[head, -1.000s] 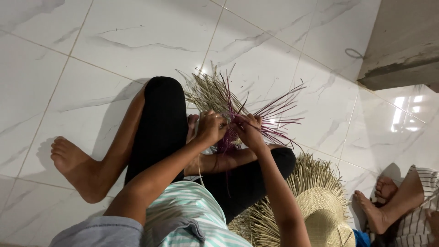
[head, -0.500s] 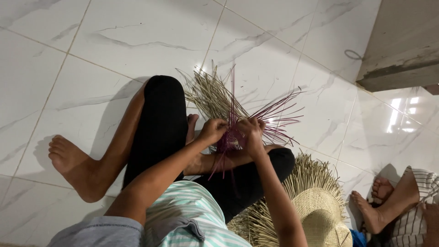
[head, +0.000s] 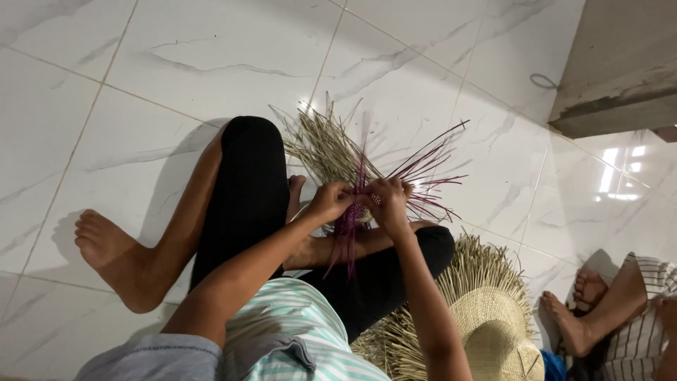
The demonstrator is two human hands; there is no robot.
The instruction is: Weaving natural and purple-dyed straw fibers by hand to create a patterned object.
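Lower right of frame: a woven straw hat [head: 493,328] on the white tiled floor [head: 176,56]. Centre: left hand [head: 330,202] and right hand [head: 388,202], fingers pinched closed on purple straw strands [head: 349,229]. Beyond, the natural straw bundle [head: 328,148] fans toward upper centre.

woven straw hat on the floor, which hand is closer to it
Right. The right hand works the purple strands above the knee on the side where the woven straw hat lies. The left hand is beside it, farther from the hat.
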